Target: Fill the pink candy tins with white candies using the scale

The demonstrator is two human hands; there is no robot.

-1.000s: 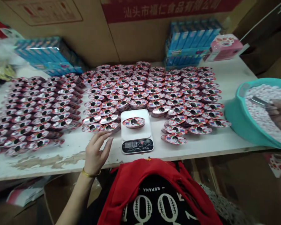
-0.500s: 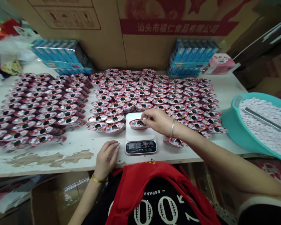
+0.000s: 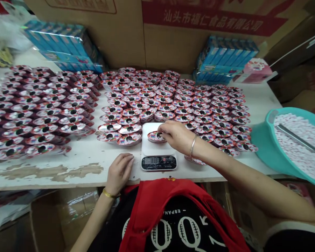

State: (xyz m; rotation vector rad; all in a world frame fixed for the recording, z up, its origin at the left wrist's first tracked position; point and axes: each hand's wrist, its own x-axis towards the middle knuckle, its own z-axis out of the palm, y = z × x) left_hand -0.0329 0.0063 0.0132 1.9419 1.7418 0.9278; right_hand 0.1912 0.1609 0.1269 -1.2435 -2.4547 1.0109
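Observation:
On the white plate of a small digital scale (image 3: 157, 150) stands an oval red-and-white printed box (image 3: 154, 137) with a dark round hole in its top. My right hand (image 3: 177, 136) is over the right end of this box, its fingertips pinched together at the hole; whatever they hold is hidden. Left of the scale, my left hand (image 3: 119, 173) rests at the table's front edge, fingers loosely bent and holding nothing. Another oval box (image 3: 195, 160) lies partly beneath my right wrist. Rows of similar oval boxes (image 3: 131, 120) stand behind the scale.
A turquoise basin (image 3: 262, 140) of small white wrapped pieces stands at the right, with a metal bar (image 3: 298, 138) on top. More oval boxes (image 3: 39, 112) fill the left. Blue packs (image 3: 60, 42) and a large carton (image 3: 170, 49) stand behind.
The view has shifted slightly. My right hand stays at the box on the scale, its fingers a little closer over the hole. My left hand has stayed in place.

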